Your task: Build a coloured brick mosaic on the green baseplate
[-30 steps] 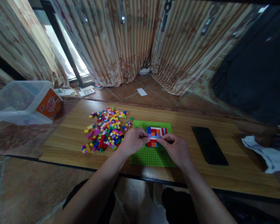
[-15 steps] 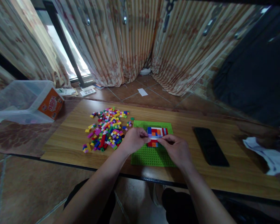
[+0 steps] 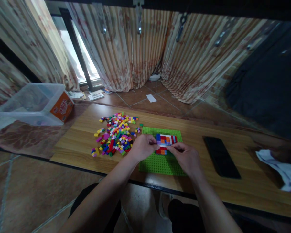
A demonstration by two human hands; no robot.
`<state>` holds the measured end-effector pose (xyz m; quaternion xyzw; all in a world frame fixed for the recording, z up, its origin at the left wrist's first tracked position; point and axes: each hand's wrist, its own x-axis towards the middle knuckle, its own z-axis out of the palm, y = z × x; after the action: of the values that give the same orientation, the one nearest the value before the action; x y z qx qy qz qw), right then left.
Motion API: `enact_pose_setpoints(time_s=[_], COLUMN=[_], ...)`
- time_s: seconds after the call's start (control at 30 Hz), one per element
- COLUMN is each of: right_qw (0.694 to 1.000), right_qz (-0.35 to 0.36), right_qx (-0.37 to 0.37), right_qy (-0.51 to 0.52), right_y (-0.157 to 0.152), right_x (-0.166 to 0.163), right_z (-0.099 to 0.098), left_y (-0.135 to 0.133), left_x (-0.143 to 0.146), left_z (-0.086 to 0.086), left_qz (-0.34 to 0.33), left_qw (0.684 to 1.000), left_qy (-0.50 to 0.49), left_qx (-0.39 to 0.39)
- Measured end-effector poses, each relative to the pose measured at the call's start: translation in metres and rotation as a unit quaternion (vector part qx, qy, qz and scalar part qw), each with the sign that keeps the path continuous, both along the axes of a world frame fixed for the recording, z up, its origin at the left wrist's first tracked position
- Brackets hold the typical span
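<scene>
A green baseplate (image 3: pixel 163 165) lies on the wooden table, carrying a patch of red, blue, orange and white bricks (image 3: pixel 166 138). Across this patch runs a pale, whitish brick (image 3: pixel 163 145), pinched at its left end by my left hand (image 3: pixel 145 146) and at its right end by my right hand (image 3: pixel 185 156). Both hands are closed, thumbs and fingertips pressed together. The brick is at the patch's surface; whether it is fully seated I cannot tell. My fingers cover parts of the patch's left and right edges.
Loose coloured bricks (image 3: pixel 116 134) are heaped left of the baseplate. A black phone (image 3: pixel 221 157) lies to the right, with crumpled white paper (image 3: pixel 278 165) beyond it. A clear plastic bin (image 3: pixel 26 116) with an orange label stands at far left. The table's front edge (image 3: pixel 160 187) runs below my forearms.
The whole view has shifted slightly, so things sit a little further right and lower. Both hands keep their pinch on the pale brick, with hardly any movement over the patch.
</scene>
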<state>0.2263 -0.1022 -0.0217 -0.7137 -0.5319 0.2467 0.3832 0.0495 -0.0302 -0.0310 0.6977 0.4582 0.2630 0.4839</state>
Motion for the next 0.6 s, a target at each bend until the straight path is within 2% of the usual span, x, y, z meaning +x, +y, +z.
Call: enact_pose_setpoints(time_s=[0.13,0.23,0.3,0.47,0.6], right_qw=[0.997,0.986,0.982,0.986,0.988], right_qz=[-0.068,-0.127,-0.132,-0.06,0.071], right_qx=[0.019,0.071,0.105,0.147,0.14], right_qy=[0.036,0.079,0.09,0.051,0.003], right_y=[0.004,0.007,0.009,0.006,-0.001], right_x=[0.006,0.003,-0.005,-0.037,-0.067], right_z=[0.0,0.004,0.008,0.013,0.012], left_y=[0.004,0.009,0.013,0.021,0.025], left_x=[-0.006,-0.014,-0.021,-0.042,-0.062], left_z=[0.001,0.006,0.011,0.026,0.036], left_qz=[-0.021,-0.008,0.011,0.11,0.199], left_qw=[0.998,0.995,0.989,0.964,0.939], left_qy=[-0.057,-0.099,-0.145,-0.239,-0.275], left_qx=[-0.009,0.002,0.011,0.032,0.05])
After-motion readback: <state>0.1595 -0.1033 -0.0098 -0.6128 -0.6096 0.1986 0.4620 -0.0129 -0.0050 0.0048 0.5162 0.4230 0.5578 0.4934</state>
